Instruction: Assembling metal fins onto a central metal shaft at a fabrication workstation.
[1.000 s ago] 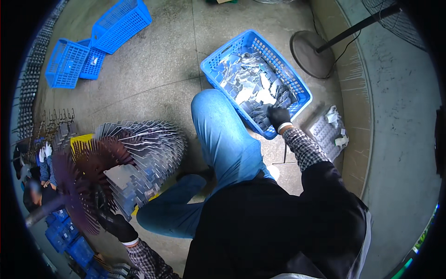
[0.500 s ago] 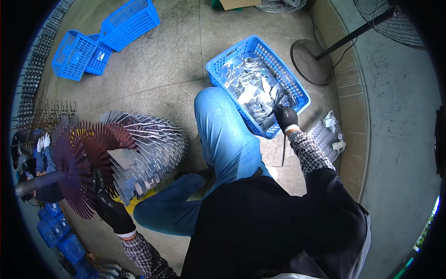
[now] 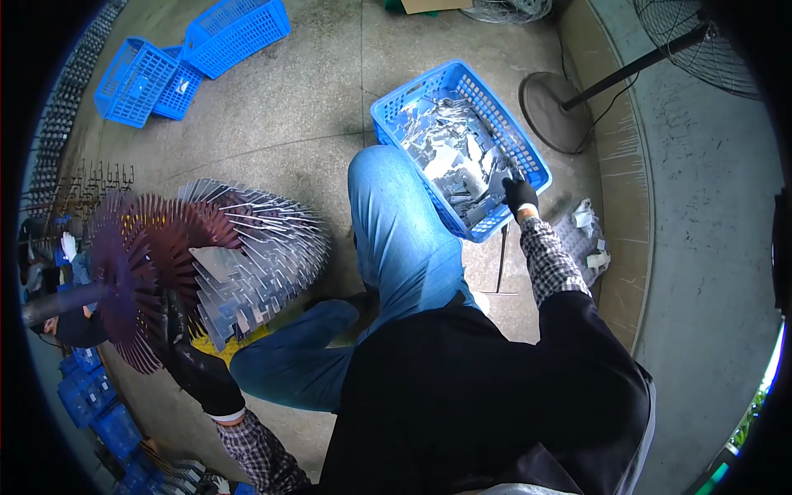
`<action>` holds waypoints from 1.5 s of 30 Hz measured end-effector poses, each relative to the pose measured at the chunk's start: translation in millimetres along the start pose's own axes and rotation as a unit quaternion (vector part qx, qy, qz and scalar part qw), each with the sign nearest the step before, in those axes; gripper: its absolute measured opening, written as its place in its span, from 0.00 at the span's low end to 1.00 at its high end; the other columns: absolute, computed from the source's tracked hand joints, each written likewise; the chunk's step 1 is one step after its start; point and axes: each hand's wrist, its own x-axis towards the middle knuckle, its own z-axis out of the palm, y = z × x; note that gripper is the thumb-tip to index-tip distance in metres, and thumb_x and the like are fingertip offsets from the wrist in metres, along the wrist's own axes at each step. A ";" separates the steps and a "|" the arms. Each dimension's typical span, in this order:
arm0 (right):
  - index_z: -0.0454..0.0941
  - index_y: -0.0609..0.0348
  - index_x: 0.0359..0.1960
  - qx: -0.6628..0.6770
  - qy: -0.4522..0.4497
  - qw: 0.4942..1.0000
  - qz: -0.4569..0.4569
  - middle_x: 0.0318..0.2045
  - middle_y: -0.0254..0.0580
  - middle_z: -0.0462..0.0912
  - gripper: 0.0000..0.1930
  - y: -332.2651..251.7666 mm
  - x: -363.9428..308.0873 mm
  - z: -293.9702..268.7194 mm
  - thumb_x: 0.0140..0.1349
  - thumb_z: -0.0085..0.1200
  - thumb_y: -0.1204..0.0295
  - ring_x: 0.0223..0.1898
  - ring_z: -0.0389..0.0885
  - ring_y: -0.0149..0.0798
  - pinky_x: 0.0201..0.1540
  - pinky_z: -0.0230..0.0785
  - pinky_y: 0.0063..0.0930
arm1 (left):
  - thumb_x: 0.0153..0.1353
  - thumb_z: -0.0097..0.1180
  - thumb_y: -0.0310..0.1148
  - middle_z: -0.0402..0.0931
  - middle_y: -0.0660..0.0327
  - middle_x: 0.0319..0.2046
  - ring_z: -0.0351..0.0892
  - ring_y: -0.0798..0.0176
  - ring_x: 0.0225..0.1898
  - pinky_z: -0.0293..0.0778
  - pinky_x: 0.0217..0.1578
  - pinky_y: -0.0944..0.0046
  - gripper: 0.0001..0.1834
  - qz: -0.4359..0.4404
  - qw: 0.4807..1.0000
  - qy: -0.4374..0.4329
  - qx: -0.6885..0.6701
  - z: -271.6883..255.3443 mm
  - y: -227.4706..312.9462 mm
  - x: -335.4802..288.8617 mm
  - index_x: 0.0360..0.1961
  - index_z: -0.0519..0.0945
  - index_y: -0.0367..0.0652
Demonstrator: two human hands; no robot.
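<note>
My left hand (image 3: 180,345), in a black glove, reaches among the spokes of a dark reddish wheel-like rack (image 3: 124,280) on a round shaft. Its fingers are hard to make out against the dark spokes. Thin grey metal plates (image 3: 264,280) stand fanned out in rows on the rack's right part. On the other side, my right hand (image 3: 520,195), also black-gloved, is inside the near right corner of a blue plastic basket (image 3: 388,111). Its bent fingers are closed at the edge of the loose metal plates (image 3: 454,157) heaped there.
A pedestal fan's round base (image 3: 551,111) stands beyond the basket by the right wall. More blue crates (image 3: 235,37) lie at the far left. A clear plastic bag (image 3: 582,235) sits right of the basket. At the left edge another person's white-gloved hand (image 3: 68,246) shows.
My right hand has shifted slightly right and up along the basket's corner. My left hand stays at the rack. The view has shifted a little, and the other person at the left has moved.
</note>
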 end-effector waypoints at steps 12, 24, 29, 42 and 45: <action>0.85 0.62 0.48 0.130 0.034 0.991 0.000 0.30 0.47 0.89 0.17 0.1 -7.5 -21.2 0.72 0.56 0.60 0.25 0.85 0.41 0.31 0.76 0.28 | 0.77 0.46 0.33 0.75 0.50 0.65 0.74 0.49 0.66 0.68 0.69 0.54 0.22 -0.005 1.000 -0.001 0.030 -2.4 15.5 -4.0 0.68 0.75 0.38; 0.83 0.69 0.49 0.303 -0.255 0.882 -0.256 0.27 0.45 0.89 0.16 -211.4 -195.3 -20.9 0.77 0.55 0.64 0.23 0.81 0.33 0.31 0.74 0.21 | 0.69 0.56 0.36 0.78 0.46 0.59 0.79 0.47 0.58 0.73 0.62 0.51 0.23 0.034 0.985 0.014 -0.170 -23.8 95.5 -14.8 0.61 0.77 0.35; 0.85 0.69 0.48 0.204 -0.437 0.821 -0.305 0.20 0.41 0.84 0.18 -283.7 -284.5 4.9 0.77 0.55 0.62 0.22 0.80 0.32 0.28 0.65 0.17 | 0.65 0.64 0.27 0.83 0.48 0.51 0.85 0.55 0.47 0.82 0.50 0.59 0.33 -0.154 0.905 -0.106 -0.383 6.5 142.6 9.9 0.69 0.69 0.31; 0.81 0.72 0.57 0.216 -0.389 0.766 -0.464 0.28 0.47 0.87 0.22 -288.2 -303.9 63.1 0.80 0.51 0.61 0.28 0.85 0.36 0.34 0.76 0.27 | 0.71 0.61 0.30 0.85 0.54 0.37 0.83 0.63 0.33 0.78 0.37 0.65 0.16 -0.215 0.836 -0.227 -0.450 -1.1 99.0 -16.2 0.55 0.81 0.31; 0.80 0.72 0.58 0.154 -0.299 0.726 -0.600 0.28 0.46 0.86 0.23 -279.9 -294.4 70.6 0.80 0.50 0.59 0.27 0.85 0.36 0.34 0.76 0.28 | 0.72 0.59 0.30 0.85 0.55 0.36 0.83 0.64 0.32 0.77 0.36 0.66 0.15 -0.177 0.849 -0.253 -0.429 1.9 86.0 -24.2 0.55 0.81 0.32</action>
